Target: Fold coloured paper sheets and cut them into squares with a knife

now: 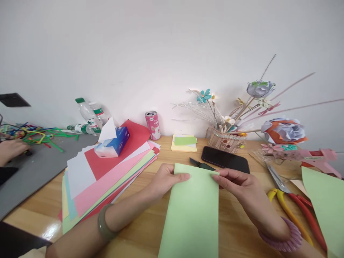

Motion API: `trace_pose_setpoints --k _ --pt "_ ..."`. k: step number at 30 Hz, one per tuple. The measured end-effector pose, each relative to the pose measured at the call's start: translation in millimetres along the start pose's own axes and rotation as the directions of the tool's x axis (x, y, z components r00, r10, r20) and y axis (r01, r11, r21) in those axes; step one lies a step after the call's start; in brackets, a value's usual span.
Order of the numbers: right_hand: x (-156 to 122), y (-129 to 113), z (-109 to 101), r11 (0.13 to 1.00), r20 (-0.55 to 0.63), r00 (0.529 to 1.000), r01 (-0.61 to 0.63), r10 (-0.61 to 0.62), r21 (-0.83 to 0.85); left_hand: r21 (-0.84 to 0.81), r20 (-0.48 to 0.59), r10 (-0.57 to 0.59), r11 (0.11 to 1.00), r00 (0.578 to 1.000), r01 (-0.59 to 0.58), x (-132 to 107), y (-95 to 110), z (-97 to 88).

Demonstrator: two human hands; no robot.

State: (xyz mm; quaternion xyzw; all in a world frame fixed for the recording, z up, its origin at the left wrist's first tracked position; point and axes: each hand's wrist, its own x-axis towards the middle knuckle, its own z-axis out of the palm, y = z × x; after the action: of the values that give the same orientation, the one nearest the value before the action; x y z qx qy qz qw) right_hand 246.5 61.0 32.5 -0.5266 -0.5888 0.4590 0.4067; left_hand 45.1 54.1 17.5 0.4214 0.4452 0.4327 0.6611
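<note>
A long strip of light green paper runs from the middle of the table down past the bottom of the view. At its far left corner my left hand grips the edge, thumb lying on top and fingers underneath. My right hand pinches the far right corner between thumb and fingers. Just beyond the paper's far edge lies a dark-handled craft knife, partly covered by the paper and hand. A black phone rests behind my right hand.
Coloured paper sheets are stacked at left under a tissue box. A pink can, small paper pieces and a flower basket stand along the wall. Scissors, a pink glue gun and another green sheet lie right. Another person's hand is far left.
</note>
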Motion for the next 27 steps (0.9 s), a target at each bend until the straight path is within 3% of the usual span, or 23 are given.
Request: trace_pose_setpoints --k 13,20,27 --pt "1 0 1 0.999 -0.012 1.000 0.005 -0.005 -0.033 0.004 -0.046 0.005 1.000 0.999 -0.005 -4 7 1.9" --pt "4 9 2 0.998 -0.001 1.000 -0.007 0.007 -0.065 -0.167 -0.076 0.001 0.986 0.997 -0.014 -2 5 -2.5" --pt "6 21 7 0.997 0.040 0.999 -0.020 0.023 -0.069 -0.186 -0.081 0.065 0.979 0.995 -0.079 1 7 -6.6"
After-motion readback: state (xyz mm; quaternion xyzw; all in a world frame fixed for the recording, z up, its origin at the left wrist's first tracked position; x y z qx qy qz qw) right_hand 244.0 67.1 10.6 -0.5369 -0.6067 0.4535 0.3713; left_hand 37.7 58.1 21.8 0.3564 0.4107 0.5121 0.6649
